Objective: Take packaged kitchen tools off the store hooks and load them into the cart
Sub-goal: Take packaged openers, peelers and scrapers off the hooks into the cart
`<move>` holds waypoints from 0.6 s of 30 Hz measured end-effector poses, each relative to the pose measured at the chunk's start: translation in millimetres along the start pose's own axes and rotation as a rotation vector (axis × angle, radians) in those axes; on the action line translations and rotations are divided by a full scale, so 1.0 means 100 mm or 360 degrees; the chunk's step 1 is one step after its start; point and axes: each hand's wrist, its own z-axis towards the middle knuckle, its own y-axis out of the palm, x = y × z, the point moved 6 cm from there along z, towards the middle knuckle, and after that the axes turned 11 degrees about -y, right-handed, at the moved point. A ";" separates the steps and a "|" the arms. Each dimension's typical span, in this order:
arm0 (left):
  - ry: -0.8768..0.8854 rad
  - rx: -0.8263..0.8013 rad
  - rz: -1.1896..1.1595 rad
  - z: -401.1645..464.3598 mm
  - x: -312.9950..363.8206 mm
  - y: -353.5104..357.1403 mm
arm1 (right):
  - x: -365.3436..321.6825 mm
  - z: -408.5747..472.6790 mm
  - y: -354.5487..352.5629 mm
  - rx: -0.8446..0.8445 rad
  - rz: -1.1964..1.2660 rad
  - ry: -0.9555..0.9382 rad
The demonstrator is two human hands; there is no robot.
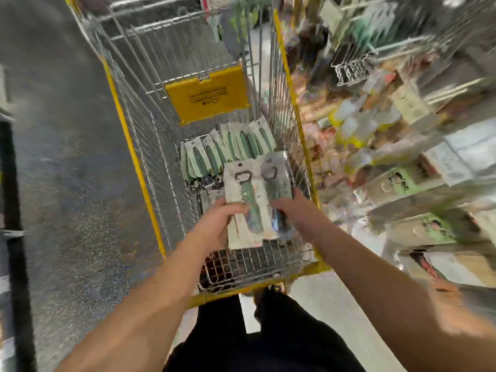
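We are standing at the near end of the cart [288, 84], both hands over its basket. Our left hand [214, 226] holds a stack of carded bottle openers [245, 208] by its lower left edge, thumb curled over the top card. Our right hand [296, 210] grips a second pack [276, 173] by its lower end, just beside the first and overlapping its right edge. So each grip is closed on packaging, not spread wide, though blur hides the exact lie of the fingers.

As for progress, a good part of the loading looks done: a fanned row of green-handled packs [228, 151] already lies on the cart floor toward the far end, below the yellow seat flap [208, 93]. More packaging lies under the held stack, too dark to name. The packs in hand are above the near right part of the basket and not yet set down; we judge the step in hand to be lowering them in.

What is left is hard to gauge. The store shelves [402, 116] to the right of the cart are heavily smeared, so we cannot tell how many packs remain on the hooks.
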 end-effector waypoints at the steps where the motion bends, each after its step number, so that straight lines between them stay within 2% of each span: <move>1: 0.0034 -0.0028 -0.0022 -0.14 0.00 0.07 | -0.05 -0.13 -0.05 -0.0009 0.0074 -0.0048; 8: 0.0190 -0.0342 -0.0229 -0.87 -0.09 0.57 | -0.27 -1.06 -0.31 -0.0013 0.0481 -0.0272; 11: 0.0186 -0.0366 -0.0131 -1.03 -0.21 0.68 | -0.25 -1.44 -0.38 0.0042 0.0497 -0.0403; 15: 0.0197 -0.0448 0.0050 -1.29 -0.43 0.85 | -0.04 -1.83 -0.37 0.0225 0.0441 -0.0408; 18: 0.0174 -0.0562 -0.0012 -1.51 -0.69 0.90 | 0.15 -2.16 -0.28 0.0287 0.0490 -0.0446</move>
